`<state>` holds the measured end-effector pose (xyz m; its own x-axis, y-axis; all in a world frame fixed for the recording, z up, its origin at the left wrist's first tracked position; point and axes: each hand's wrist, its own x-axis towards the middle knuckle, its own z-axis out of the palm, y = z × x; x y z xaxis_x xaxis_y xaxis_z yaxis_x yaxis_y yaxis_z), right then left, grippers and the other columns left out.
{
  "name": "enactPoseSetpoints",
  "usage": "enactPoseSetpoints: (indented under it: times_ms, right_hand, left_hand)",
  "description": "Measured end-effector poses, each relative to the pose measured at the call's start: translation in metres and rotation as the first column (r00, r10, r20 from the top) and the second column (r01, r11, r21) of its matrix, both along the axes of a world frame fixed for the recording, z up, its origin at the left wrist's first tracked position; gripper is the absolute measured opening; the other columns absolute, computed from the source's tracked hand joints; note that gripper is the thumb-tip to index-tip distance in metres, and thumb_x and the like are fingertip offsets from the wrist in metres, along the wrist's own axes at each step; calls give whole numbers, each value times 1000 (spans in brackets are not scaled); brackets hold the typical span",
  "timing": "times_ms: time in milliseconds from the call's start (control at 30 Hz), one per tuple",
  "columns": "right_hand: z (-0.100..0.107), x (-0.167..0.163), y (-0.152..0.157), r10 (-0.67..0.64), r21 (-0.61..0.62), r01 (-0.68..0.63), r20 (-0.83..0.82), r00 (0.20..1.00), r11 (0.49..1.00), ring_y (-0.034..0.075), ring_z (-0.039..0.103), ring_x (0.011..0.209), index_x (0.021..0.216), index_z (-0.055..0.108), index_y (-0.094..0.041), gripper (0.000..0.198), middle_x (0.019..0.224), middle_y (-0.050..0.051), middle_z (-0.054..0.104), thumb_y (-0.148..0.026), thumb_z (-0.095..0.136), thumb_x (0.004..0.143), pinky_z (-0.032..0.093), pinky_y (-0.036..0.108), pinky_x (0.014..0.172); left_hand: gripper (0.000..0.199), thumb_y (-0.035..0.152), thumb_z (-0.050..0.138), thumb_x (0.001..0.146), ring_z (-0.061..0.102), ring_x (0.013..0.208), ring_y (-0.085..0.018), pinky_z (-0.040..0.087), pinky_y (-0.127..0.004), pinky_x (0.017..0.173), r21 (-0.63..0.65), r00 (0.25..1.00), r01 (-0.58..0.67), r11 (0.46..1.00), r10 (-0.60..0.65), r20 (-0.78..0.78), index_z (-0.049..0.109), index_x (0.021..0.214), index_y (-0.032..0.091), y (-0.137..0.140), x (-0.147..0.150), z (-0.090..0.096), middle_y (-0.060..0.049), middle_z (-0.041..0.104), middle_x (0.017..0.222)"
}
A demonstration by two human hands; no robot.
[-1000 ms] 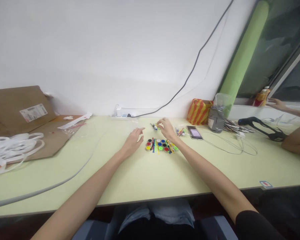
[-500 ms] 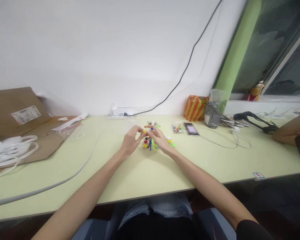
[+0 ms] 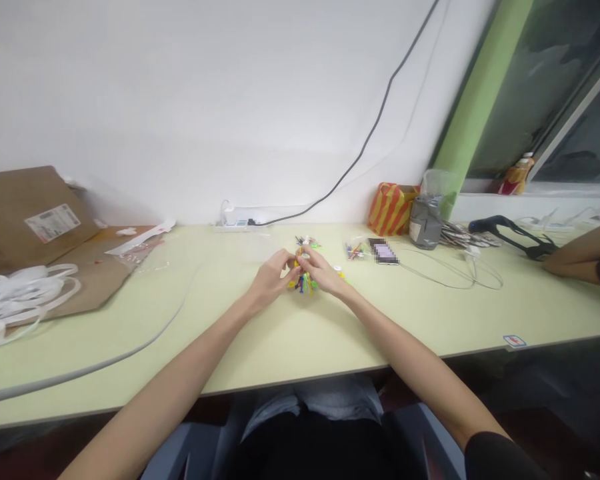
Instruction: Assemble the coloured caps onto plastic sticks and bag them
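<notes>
Yellow piece [image 3: 299, 260] pinched between left hand [image 3: 271, 279] and right hand [image 3: 322, 272]

The fingertips of the two hands meet on it, thumbs and forefingers drawn in; its shape is mostly hidden. It sits just above the table [image 3: 290, 353], over a row of coloured sticks [image 3: 307, 285] that shows beneath the hands. A yellow disc [image 3: 291, 285] lies by the left hand, a white disc [image 3: 337, 269] by the right. Beyond the fingertips is a small heap of coloured parts [image 3: 307, 241].

Farther right come a clear packet [image 3: 355, 251] of coloured pieces, a phone [image 3: 383, 251] just beside it, then a red-and-yellow striped bag [image 3: 390, 209] and a grey container [image 3: 425, 223]. A power strip [image 3: 237, 225] lies against the wall. Well to the left are white strips [image 3: 23, 293] on brown cardboard [image 3: 10, 213]; at the far right, another person's arm [image 3: 580, 257] rests on the table.
</notes>
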<state>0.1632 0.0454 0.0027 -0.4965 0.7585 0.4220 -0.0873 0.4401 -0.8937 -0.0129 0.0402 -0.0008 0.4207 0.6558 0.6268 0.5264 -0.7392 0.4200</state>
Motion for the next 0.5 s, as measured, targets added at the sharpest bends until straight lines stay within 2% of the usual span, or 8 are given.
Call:
enactPoseSetpoints:
  times_ms: [100, 200, 367, 500]
  right_hand:
    - [3, 5, 2, 41, -4, -40, 44, 998, 999, 14, 51, 61, 88, 39, -24, 40, 67, -5, 47, -62, 51, 92, 44, 28, 63]
    - [8, 10, 1, 16, 34, -18, 51, 999, 999, 12, 43, 58, 83, 39, -24, 39, 62, -6, 41, -59, 54, 92, 39, 26, 60]
    - [14, 15, 3, -157, -1, 157, -1, 988, 988, 11, 43, 51, 87, 44, -23, 36, 58, -5, 53, -57, 57, 88, 34, 24, 52]
    - [13, 18, 6, -294, -6, 294, -40, 955, 956, 11, 40, 46, 87, 47, -23, 34, 55, -5, 54, -56, 55, 89, 32, 24, 49]
  left_hand:
    - [18, 34, 40, 101, 52, 71, -16, 42, -30, 68, -51, 998, -22, 998, 19, -68, 49, 91, 21, -4, 3, 0, 0, 55, 80]
    - [22, 30, 31, 102, 50, 67, -16, 40, -30, 66, -42, 997, -45, 998, 42, -72, 44, 88, 22, -6, 3, 1, 0, 52, 76]
    - [17, 36, 36, 102, 55, 81, -18, 43, -31, 77, 26, 991, -130, 991, 130, -2, 46, 102, 22, 3, -7, 2, -3, 56, 89]
    - [21, 40, 42, 100, 57, 83, -20, 42, -33, 78, 17, 971, -230, 973, 230, -67, 45, 111, 22, 15, -19, -2, -4, 59, 93]
